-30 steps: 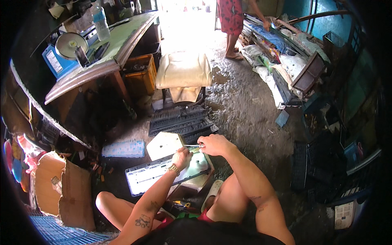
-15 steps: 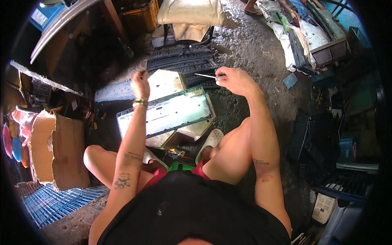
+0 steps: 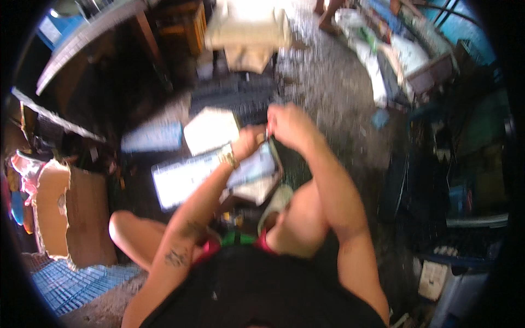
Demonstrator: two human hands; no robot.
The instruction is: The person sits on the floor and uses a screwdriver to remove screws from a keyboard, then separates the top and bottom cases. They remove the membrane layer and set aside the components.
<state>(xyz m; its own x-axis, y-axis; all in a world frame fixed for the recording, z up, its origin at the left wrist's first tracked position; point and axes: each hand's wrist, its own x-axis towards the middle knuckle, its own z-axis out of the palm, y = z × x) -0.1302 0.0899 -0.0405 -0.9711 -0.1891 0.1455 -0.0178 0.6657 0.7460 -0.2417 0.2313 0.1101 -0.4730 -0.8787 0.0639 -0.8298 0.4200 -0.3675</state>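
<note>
My right hand (image 3: 287,124) is closed round a screwdriver (image 3: 267,133) whose shaft is mostly hidden and smeared; its tip points down by the far right corner of an opened keyboard (image 3: 180,183). A whitish, shiny sheet lies inside the keyboard's dark frame. Close beside the screwdriver, my left hand (image 3: 249,142) reaches over that same corner, wearing a gold-coloured watch or bracelet. Its fingers are blurred, so what they hold or touch cannot be made out. The keyboard rests tilted on pale, angular blocks (image 3: 210,131) between my bent legs.
Dark keyboards (image 3: 235,98) lie piled beyond the blocks, before a worn cream chair (image 3: 246,33). A torn cardboard box (image 3: 90,213) and a blue wire rack (image 3: 82,287) are at left. White sacks (image 3: 358,60) lie far right, near another person's legs (image 3: 328,16).
Both hands have come together at the keyboard's far right corner: the left moved right, the right moved left and nearer with the screwdriver. The whole view has shifted slightly.
</note>
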